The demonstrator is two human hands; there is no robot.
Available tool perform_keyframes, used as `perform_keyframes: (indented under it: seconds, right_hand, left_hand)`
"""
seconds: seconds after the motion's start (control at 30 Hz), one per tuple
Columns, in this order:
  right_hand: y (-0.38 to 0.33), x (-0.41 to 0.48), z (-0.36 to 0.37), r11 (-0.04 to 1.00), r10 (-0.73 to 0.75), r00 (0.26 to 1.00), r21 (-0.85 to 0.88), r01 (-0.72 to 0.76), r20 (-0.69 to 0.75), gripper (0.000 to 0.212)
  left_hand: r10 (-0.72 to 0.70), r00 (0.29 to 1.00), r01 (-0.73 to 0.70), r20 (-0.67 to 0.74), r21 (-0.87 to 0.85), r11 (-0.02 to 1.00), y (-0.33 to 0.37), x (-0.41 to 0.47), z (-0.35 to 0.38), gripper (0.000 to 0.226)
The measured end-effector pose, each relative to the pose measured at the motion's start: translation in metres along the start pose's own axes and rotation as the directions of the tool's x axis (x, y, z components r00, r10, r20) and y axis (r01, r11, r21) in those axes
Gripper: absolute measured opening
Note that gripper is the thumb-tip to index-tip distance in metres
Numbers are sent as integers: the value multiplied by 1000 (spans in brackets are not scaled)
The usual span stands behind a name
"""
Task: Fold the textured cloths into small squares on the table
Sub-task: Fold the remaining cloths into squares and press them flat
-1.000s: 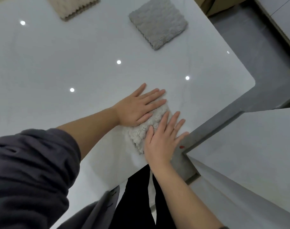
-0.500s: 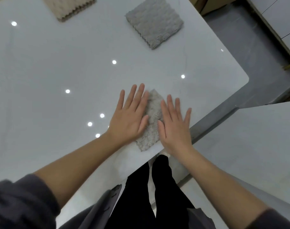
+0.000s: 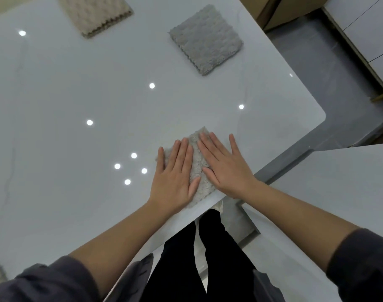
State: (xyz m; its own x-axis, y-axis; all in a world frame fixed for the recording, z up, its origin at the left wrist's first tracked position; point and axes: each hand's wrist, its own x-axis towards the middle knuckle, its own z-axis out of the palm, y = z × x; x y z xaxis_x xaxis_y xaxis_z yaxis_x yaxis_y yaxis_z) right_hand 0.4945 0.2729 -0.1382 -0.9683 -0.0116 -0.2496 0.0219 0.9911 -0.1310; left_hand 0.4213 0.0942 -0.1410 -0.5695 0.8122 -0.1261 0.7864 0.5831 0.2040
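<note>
Fills most of the view: a glossy white table, speckled with bright reflected light spots. To the right, past a narrow gap, a second white surface; beyond the table's far corner, grey floor. Below the near edge, black trousers; at the bottom corners, dark grey sleeves pushed up off bare forearms.

On the far side of the table, well apart from the hands, a folded grey cloth, lying square and flat. Left of it, a beige cloth, cut off by the top of the frame.

Close to the near edge, a small pale cloth, folded and lying flat. Pressed down on its left part, the left hand, fingers straight and together, gripping nothing. Pressed on its right part, the right hand, fingers straight and spread, partly on bare tabletop, likewise gripping nothing. Between the two hands, a strip of cloth showing.
</note>
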Motion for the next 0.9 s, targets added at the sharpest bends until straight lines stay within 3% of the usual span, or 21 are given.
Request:
perform_keyframes:
  seconds: [0.23, 0.37, 0.57, 0.77, 0.9]
  right_hand:
    - [27, 7, -22, 995, 36, 999, 90, -36, 3, 63]
    - [55, 21, -37, 991, 29, 999, 133, -34, 35, 62]
    - [114, 44, -48, 995, -53, 996, 82, 47, 67, 61]
    - [198, 70, -61, 979, -202, 971, 39, 198, 130, 60]
    - [252, 91, -79, 957, -286, 933, 13, 290, 218, 60]
  left_hand:
    - [29, 999, -32, -35, -84, 996, 7, 18, -23, 67]
    - [-24, 999, 22, -23, -84, 996, 16, 44, -33, 64]
    - [-71, 997, 70, -23, -38, 997, 40, 91, -38, 62]
    - [-303, 951, 305, 55, -18, 952, 86, 147, -27, 63]
    - [-462, 850, 488, 254, -51, 871, 120, 188, -29, 86]
